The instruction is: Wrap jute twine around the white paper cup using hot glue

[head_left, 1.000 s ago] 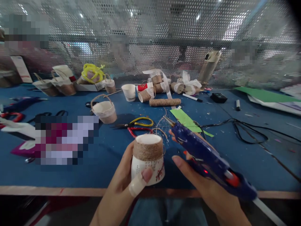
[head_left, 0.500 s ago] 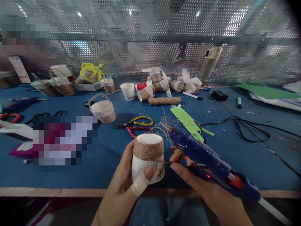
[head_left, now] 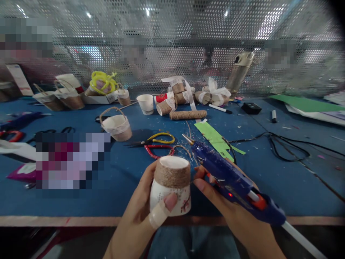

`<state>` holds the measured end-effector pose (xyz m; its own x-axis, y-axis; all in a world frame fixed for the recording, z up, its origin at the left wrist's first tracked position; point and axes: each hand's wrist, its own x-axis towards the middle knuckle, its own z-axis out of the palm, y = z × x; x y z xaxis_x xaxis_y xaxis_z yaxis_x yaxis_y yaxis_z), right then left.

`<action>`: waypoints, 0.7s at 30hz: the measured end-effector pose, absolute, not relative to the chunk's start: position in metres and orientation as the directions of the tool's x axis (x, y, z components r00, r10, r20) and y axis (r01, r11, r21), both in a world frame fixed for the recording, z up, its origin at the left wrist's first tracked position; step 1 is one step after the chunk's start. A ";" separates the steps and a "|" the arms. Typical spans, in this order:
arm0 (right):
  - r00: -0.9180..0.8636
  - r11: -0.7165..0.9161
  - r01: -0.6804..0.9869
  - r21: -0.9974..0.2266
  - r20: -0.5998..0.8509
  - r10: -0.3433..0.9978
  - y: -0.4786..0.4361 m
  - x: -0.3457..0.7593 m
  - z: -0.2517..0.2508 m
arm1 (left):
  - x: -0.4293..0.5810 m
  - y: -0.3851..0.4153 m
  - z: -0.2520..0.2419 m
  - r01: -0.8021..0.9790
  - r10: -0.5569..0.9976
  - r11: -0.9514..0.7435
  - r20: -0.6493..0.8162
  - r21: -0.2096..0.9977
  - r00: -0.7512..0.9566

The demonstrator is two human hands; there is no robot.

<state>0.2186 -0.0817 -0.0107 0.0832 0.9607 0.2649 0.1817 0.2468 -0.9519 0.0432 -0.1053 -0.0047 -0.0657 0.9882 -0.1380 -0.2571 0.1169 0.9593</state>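
My left hand (head_left: 140, 207), with a pale band around its thumb, is wrapped round a white paper cup (head_left: 171, 201). The cup is turned with its narrow end up, and rows of brown twine (head_left: 173, 175) circle its upper half. Printed writing and a red blossom branch show below the twine. To the right, my right hand (head_left: 223, 205) grips a blue hot glue gun (head_left: 223, 172) whose nozzle points up and left, apart from the cup. A red light glows on the gun and a white glue stick sticks out of its back. The right fingertips are close to the cup.
Scissors (head_left: 159, 144) with yellow and red handles lie just beyond the cup. A twine roll (head_left: 188, 114), green paper (head_left: 214, 138) and a small handled basket (head_left: 118, 128) are farther back. A black cable (head_left: 285, 151) crosses the right side. Behind stands a perforated metal screen (head_left: 172, 32).
The cup has turned a little and shifted slightly right and down. The glue gun has moved slightly left. The twine strand stretched toward my right fingers earlier is now hard to see.
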 end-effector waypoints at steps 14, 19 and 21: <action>0.097 0.315 0.239 -0.919 0.345 0.934 -0.082 0.214 -0.015 | 0.043 -0.106 -0.016 -0.223 0.996 0.070 -0.081 0.972 -0.041; 0.134 0.275 0.260 -0.926 0.317 0.939 -0.084 0.213 -0.015 | 0.045 -0.103 -0.018 -0.197 0.999 0.044 -0.047 0.980 -0.013; 0.148 0.273 0.267 -0.924 0.319 0.936 -0.085 0.213 -0.015 | 0.044 -0.102 -0.019 -0.182 1.000 0.024 -0.027 0.983 -0.015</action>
